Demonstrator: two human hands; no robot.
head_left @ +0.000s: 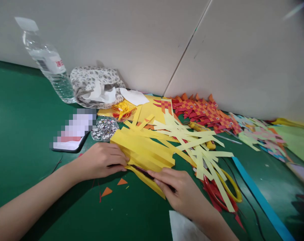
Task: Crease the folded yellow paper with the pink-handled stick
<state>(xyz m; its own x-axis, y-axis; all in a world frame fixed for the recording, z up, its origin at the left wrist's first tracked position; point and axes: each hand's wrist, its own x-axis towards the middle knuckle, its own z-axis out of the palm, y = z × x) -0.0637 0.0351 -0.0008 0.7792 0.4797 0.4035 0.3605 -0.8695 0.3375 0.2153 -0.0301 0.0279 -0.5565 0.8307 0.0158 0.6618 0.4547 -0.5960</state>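
Observation:
A creased sheet of yellow paper (pixel 144 149) lies in front of me, its near edge folded into a narrow strip. My left hand (pixel 105 160) presses the left end of that fold with fingers closed on the paper. In my right hand (pixel 178 187) is a slim, dark, knife-like tool (pixel 144 171), its tip inside the fold and pointing toward my left fingers. My grip hides most of its handle, so its exact kind is unclear. Small orange paper triangles (pixel 107 191) lie just below the sheet.
Pale yellow strips (pixel 199 144), scissors with red and yellow handles (pixel 232 187) and a blue strip (pixel 259 194) lie right. Behind are woven red-orange paper fish (pixel 199 110), a bag of googly eyes (pixel 105 129), a phone (pixel 73 130), a tissue pouch (pixel 96 78) and a water bottle (pixel 48 63).

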